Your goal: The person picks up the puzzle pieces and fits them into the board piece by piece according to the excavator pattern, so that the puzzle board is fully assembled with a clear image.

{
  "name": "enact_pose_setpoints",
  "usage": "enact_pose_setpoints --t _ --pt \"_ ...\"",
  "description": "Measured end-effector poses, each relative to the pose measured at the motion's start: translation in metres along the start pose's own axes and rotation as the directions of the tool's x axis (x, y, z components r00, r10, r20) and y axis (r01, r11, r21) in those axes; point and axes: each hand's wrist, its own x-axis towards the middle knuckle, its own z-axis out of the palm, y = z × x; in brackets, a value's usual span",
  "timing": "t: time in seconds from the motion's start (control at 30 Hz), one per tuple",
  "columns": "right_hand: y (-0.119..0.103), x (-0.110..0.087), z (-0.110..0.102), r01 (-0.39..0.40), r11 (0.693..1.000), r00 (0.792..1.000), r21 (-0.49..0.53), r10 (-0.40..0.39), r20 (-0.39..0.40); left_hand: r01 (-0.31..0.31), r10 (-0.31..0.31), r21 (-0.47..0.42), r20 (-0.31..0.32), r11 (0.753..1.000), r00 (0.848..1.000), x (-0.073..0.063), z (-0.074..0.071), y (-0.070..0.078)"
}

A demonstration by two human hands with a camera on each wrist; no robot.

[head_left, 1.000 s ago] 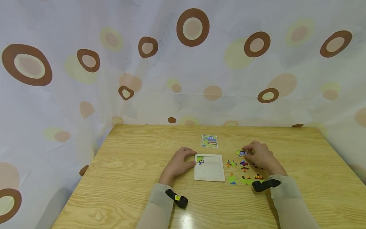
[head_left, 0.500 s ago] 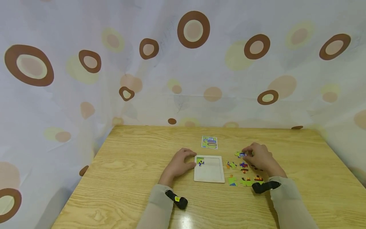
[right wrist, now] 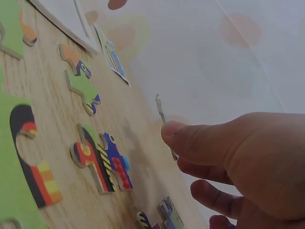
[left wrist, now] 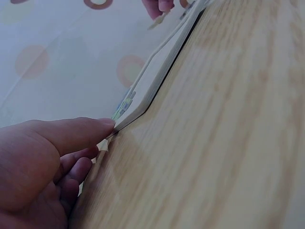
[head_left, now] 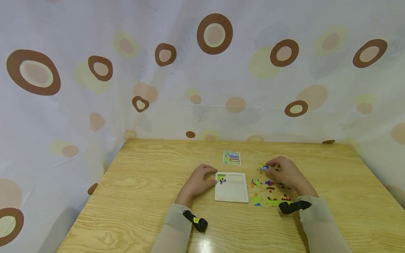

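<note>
- Green-and-blue jigsaw piece (head_left: 262, 167), aloft right of the puzzle tray (head_left: 233, 191), pinched by the right hand (head_left: 286, 172).
- Left hand (head_left: 199, 180), fingers relaxed, touching the tray's left edge.
- Corner piece (head_left: 220, 176) in the tray's far-left corner.
- Loose pieces (head_left: 270, 183), some behind the right hand, right of the tray; picture card (head_left: 232, 158) beyond it.
</note>
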Motion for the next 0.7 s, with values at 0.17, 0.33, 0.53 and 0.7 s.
enact_pose_setpoints --t 0.17,0.33,0.53,0.7 --pt "-0.006 -0.001 -0.002 -0.007 1.000 1.000 0.010 0.007 -0.005 -0.001 0.001 -0.002 0.000 1.000 1.000 -0.001 -0.001 0.002" --pt "-0.009 0.001 -0.002 0.004 1.000 1.000 -0.006 -0.004 -0.028 -0.001 0.001 -0.002 0.000 1.000 1.000 -0.002 -0.001 0.002" --pt "-0.014 0.003 -0.001 0.033 0.999 0.999 -0.019 -0.033 -0.043 -0.001 0.001 0.001 -0.002 1.000 1.000 -0.001 0.000 0.002" --pt "-0.020 0.005 0.001 0.028 1.000 0.999 -0.010 -0.028 -0.039 -0.005 0.005 0.003 -0.001 1.000 1.000 -0.001 0.000 0.001"
